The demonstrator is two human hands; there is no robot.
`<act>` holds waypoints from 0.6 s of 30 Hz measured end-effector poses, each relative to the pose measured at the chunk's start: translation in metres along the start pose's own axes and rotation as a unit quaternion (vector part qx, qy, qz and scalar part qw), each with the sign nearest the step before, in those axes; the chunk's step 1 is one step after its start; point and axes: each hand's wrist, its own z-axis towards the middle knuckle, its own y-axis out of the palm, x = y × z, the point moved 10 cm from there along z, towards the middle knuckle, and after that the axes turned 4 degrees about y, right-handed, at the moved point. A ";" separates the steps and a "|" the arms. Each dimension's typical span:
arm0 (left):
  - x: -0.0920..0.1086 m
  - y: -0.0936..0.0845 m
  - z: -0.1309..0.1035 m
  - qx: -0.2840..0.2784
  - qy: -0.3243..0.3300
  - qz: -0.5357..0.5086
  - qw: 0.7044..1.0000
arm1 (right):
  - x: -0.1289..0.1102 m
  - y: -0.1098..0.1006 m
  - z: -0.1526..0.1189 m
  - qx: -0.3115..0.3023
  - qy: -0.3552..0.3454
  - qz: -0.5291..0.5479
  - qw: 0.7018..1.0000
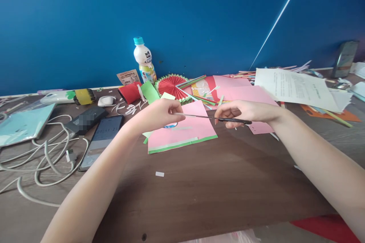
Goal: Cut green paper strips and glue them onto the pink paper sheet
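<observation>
Here, left fingers pinch pale strip; right fingers curl round black-handled scissors.

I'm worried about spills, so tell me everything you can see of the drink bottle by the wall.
The bottle looks plastic: teal cap on, rounded white upper part with a dark label, colourful lower part with a barcode. It stands near the blue wall, between a printed slip and a pleated red-and-green fan, leaning slightly in the view. Neither hand touches it. How full it is cannot be told.
</observation>
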 end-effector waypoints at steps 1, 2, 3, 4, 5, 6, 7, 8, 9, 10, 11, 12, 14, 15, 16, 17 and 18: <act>0.000 0.000 0.000 0.004 0.000 0.005 1.000 | 0.000 0.000 0.000 0.000 -0.002 -0.001 1.000; 0.000 -0.001 0.000 0.006 -0.001 0.011 1.000 | 0.000 -0.001 0.000 0.001 -0.003 -0.002 1.000; 0.000 -0.001 0.000 0.008 -0.003 0.019 1.000 | 0.001 -0.001 0.000 0.001 -0.003 -0.003 1.000; 0.000 -0.001 0.000 0.010 -0.005 0.029 0.999 | 0.001 -0.001 0.000 0.002 -0.001 -0.004 1.000; 0.000 -0.002 0.000 0.014 -0.007 0.042 0.999 | 0.002 -0.002 0.001 0.002 0.002 -0.004 1.000; 0.000 -0.003 0.000 0.018 -0.008 0.055 0.998 | 0.003 -0.002 0.001 0.001 0.005 -0.005 1.000; 0.000 -0.005 -0.001 0.024 -0.008 0.070 0.997 | 0.004 -0.002 0.000 0.001 0.005 -0.008 1.000; 0.000 -0.007 -0.001 0.030 -0.008 0.086 0.996 | 0.004 -0.003 0.000 0.002 0.005 -0.012 1.000; 0.000 -0.009 -0.001 0.037 -0.008 0.100 0.994 | 0.004 -0.004 0.000 0.004 0.002 -0.016 1.000; 0.001 -0.011 -0.002 0.040 -0.007 0.110 0.993 | 0.003 -0.005 -0.001 0.007 -0.002 -0.018 1.000; 0.001 -0.012 -0.002 0.042 -0.006 0.113 0.993 | 0.003 -0.007 -0.002 0.011 -0.005 -0.020 1.000; 0.001 -0.013 -0.002 0.042 -0.005 0.110 0.993 | 0.003 -0.008 -0.002 0.016 -0.006 -0.022 1.000; 0.000 -0.013 -0.003 0.035 -0.004 0.092 0.995 | 0.004 -0.010 -0.003 0.018 -0.001 -0.023 1.000; -0.001 -0.013 -0.003 0.032 -0.004 0.082 0.996 | 0.005 -0.010 -0.003 0.017 0.002 -0.023 1.000; -0.001 -0.013 -0.003 0.029 -0.005 0.074 0.997 | 0.007 -0.010 -0.002 0.014 0.003 -0.024 1.000; -0.002 -0.013 -0.003 0.026 -0.005 0.066 0.997 | 0.007 -0.009 -0.002 0.008 0.001 -0.023 1.000; -0.002 -0.013 -0.003 0.023 -0.006 0.058 0.998 | 0.008 -0.009 -0.002 0.002 -0.003 -0.021 1.000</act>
